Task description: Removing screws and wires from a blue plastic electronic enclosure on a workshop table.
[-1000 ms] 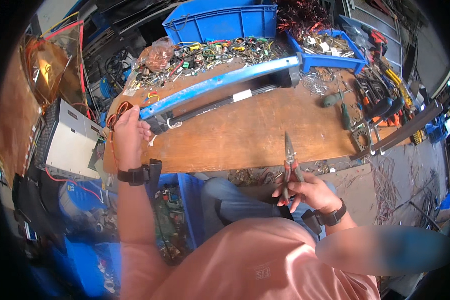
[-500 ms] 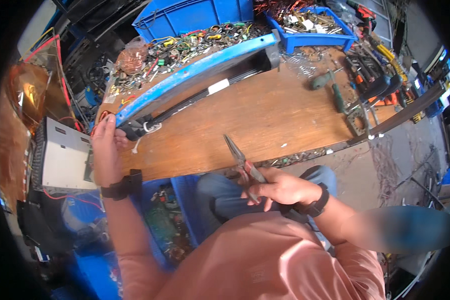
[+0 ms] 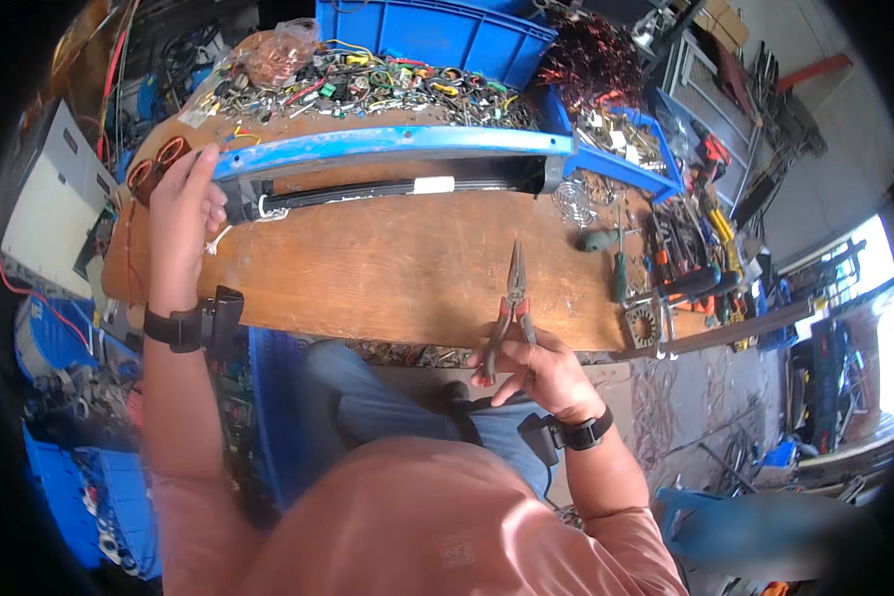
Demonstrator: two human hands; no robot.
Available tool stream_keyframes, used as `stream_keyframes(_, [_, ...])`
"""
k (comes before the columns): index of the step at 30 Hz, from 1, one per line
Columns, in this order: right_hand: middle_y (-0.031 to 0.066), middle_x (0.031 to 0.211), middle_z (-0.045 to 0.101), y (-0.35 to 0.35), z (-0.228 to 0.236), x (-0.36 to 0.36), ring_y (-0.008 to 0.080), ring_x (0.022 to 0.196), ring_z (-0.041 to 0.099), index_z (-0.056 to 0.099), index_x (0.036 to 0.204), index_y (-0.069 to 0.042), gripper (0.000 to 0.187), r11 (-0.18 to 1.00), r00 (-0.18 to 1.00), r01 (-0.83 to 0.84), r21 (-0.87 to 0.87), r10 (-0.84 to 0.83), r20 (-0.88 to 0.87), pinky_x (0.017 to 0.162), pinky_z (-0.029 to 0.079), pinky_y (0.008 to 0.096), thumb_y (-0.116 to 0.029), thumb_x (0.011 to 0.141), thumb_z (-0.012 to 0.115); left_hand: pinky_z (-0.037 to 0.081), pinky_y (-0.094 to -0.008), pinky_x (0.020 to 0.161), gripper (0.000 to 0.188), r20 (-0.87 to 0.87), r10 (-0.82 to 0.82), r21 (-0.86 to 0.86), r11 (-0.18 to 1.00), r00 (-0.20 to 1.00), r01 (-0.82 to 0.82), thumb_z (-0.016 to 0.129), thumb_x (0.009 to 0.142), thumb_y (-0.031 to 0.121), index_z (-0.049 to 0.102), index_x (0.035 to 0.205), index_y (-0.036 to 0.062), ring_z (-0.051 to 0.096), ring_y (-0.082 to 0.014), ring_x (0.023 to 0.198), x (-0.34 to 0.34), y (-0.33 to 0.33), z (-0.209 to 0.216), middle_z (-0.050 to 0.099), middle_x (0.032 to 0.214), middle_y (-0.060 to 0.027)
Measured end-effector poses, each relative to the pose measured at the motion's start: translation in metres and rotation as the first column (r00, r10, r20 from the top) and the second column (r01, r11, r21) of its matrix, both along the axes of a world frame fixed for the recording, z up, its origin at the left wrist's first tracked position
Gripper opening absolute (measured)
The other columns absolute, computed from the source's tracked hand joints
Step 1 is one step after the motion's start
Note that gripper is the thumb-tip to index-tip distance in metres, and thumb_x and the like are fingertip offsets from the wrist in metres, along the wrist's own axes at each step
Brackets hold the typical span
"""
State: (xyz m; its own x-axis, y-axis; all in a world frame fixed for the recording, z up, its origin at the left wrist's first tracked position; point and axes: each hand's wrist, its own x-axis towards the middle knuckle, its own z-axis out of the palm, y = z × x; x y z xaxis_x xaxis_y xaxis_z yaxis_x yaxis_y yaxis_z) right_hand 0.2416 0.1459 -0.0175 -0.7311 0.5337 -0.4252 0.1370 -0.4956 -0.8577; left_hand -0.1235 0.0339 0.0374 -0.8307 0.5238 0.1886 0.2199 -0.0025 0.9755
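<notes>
My left hand [image 3: 184, 204] is closed on the left end of a long blue metal bar [image 3: 368, 146], its fingertips at the bar's edge. Dark coils with copper-coloured rims [image 3: 149, 177] lie just beyond that hand. Below the bar, a bundle of black cables [image 3: 368, 192] with a white label runs lengthwise, and a white tie sits near its left end. In my right hand [image 3: 546, 372] is a pair of long-nose pliers [image 3: 517, 288] with reddish-dark handles. Their jaws point away from me, over the near edge of the table, apart from the bar.
A wooden table [image 3: 368, 268] carries a heap of wire scraps and connectors [image 3: 387, 89] at the back. Blue bins [image 3: 437, 45] stand behind it and at the back right. Screwdrivers [image 3: 599, 241] and other hand tools [image 3: 680, 253] lie at the right. A pale box-shaped unit [image 3: 55, 199] stands left.
The view has turned, so the bar now lies nearly level across it. My right hand has brought the pliers more upright. My left hand stays at the bar's left end.
</notes>
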Motion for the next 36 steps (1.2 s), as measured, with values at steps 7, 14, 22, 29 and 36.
stream_keyframes(7, [0.021, 0.095, 0.062, 0.011, -0.003, -0.04, 0.0291, 0.076, 0.066, 0.043, 0.122, 0.007, 0.041, 0.99, 0.986, -0.129, -0.054, 0.134, 0.096, 0.051, 0.055, 0.0282, -0.02, 0.091, 0.045, 0.035, -0.0167, 0.047, 0.039, 0.06, -0.037, 0.1, 0.995, 0.998, 0.031, 0.068, 0.083, 0.026, 0.058, 0.112, 0.0028, 0.046, -0.0027, 0.054, 0.004, -0.002, -0.008, 0.052, 0.064, 0.0031])
stream_keyframes(14, [0.0167, 0.075, 0.063, 0.034, 0.007, -0.08, 0.0222, 0.061, 0.066, 0.053, 0.088, 0.002, 0.03, 0.935, 0.874, -0.34, 0.104, 0.274, 0.402, 0.043, 0.049, 0.027, -0.026, 0.094, 0.043, 0.038, -0.0189, 0.051, 0.057, -0.049, -0.064, 0.041, 0.997, 0.997, 0.066, 0.073, 0.076, 0.014, 0.049, 0.124, -0.0037, 0.05, -0.0048, 0.058, 0.003, 0.0, -0.01, 0.058, 0.068, -0.0005])
stream_keyframes(22, [0.0179, 0.073, 0.064, 0.039, 0.0, -0.099, 0.0263, 0.062, 0.065, 0.057, 0.087, 0.004, 0.034, 0.506, 0.746, -0.621, 0.598, 0.15, 0.649, 0.053, 0.052, 0.0358, -0.029, 0.089, 0.049, 0.044, -0.0214, 0.058, 0.074, -0.169, 0.002, -0.004, 1.0, 0.986, -0.003, 0.075, 0.07, 0.005, 0.037, 0.131, -0.0112, 0.054, -0.0076, 0.064, -0.005, 0.002, -0.02, 0.058, 0.07, -0.0033])
stream_keyframes(29, [0.0158, 0.089, 0.064, 0.026, 0.051, -0.119, 0.0299, 0.084, 0.063, 0.062, 0.093, -0.003, 0.03, -0.099, 0.552, -0.831, 0.548, -0.277, 0.787, 0.07, 0.051, 0.0396, -0.031, 0.085, 0.055, 0.044, -0.0217, 0.058, 0.071, -0.17, 0.027, -0.028, 0.999, 0.985, -0.032, 0.073, 0.072, 0.005, 0.038, 0.132, -0.0101, 0.055, -0.0082, 0.063, 0.003, 0.003, -0.015, 0.059, 0.069, -0.0045])
stream_keyframes(36, [0.0131, 0.101, 0.057, 0.054, 0.099, -0.196, 0.0301, 0.099, 0.053, 0.058, 0.097, -0.004, 0.03, -0.675, 0.952, -0.294, 0.677, -0.139, 0.274, 0.079, 0.048, 0.0357, -0.026, 0.077, 0.062, 0.045, -0.0223, 0.058, 0.068, -0.19, 0.009, -0.002, 1.0, 0.982, -0.01, 0.07, 0.075, 0.005, 0.037, 0.132, -0.0094, 0.056, -0.0085, 0.064, 0.0, 0.001, -0.019, 0.061, 0.071, -0.0059])
